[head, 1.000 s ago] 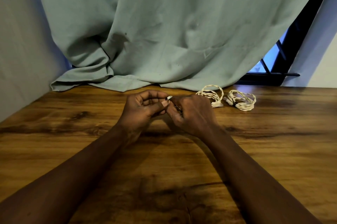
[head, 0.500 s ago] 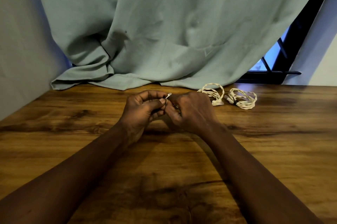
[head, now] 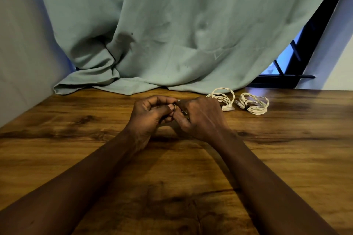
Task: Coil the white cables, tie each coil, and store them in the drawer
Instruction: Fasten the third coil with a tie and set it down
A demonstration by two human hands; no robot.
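Right now my left hand (head: 150,115) and my right hand (head: 201,118) meet in front of me, low over the wooden worktop (head: 76,158), with all the fingers curled and the fingertips brought together. Between them both hands pinch a small dark piece (head: 175,103) with a pale tip. It is too small, and too buried among my fingers, for me to tell what it is. My left thumb presses in toward it. The back of my right hand faces me and hides most of that hand's grip. Both bare forearms run back toward me across the wood.

Just beyond my right hand, two coils of white cable lie on the worktop, side by side but apart. The left coil (head: 223,99) sits just beside my right knuckles, with a white plug end at its front. The right coil (head: 255,104) has a dark band round its left side. Behind everything a grey-green curtain (head: 172,34) hangs down and bunches on the back edge of the worktop. A pale wall (head: 19,43) stands on the left, and a dark-framed window (head: 282,59) shows at the right
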